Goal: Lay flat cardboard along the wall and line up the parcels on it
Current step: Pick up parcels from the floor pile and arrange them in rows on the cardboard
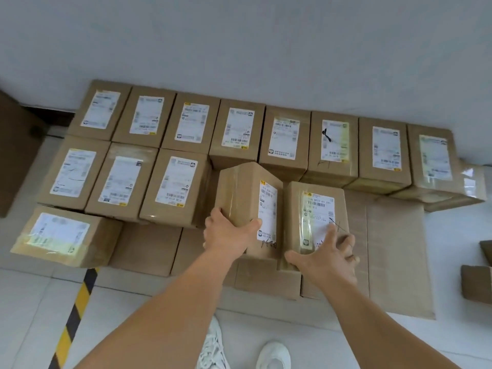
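Observation:
Flat cardboard [394,249] lies on the floor along the white wall. Several brown parcels with white labels stand on it: a back row [239,131] against the wall and a shorter second row [175,185] at the left. My left hand [229,233] grips a parcel [245,198] that is tilted onto its edge, label facing right. My right hand [327,258] holds the near end of another parcel [314,211] right beside it, label up. Both parcels are at the open end of the second row.
One more parcel [64,235] sits alone in front at the left. Yellow-black tape [77,307] runs across the tiled floor. Brown box corners [476,283] show at the right edge, a dark box [13,155] at the left. My white shoes [271,355] are below.

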